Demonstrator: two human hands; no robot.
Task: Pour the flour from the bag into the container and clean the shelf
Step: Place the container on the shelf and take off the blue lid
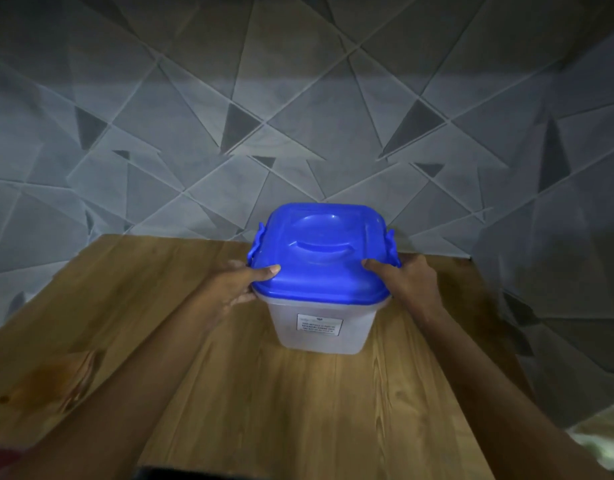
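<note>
While our forearms stretch out over the wooden shelf point(264, 410), our left hand point(236, 285) and right hand point(409, 282) each grip a side of the frosted container point(319, 337), thumbs hooked over its blue lid point(319, 258). It sits toward the back of the shelf, lid on, white label point(320, 323) facing us. Just behind it is the grey geometric wall point(298, 116).

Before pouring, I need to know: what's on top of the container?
A blue lid covers the container; the left hand and right hand hold its sides. Contents are hidden.
</note>
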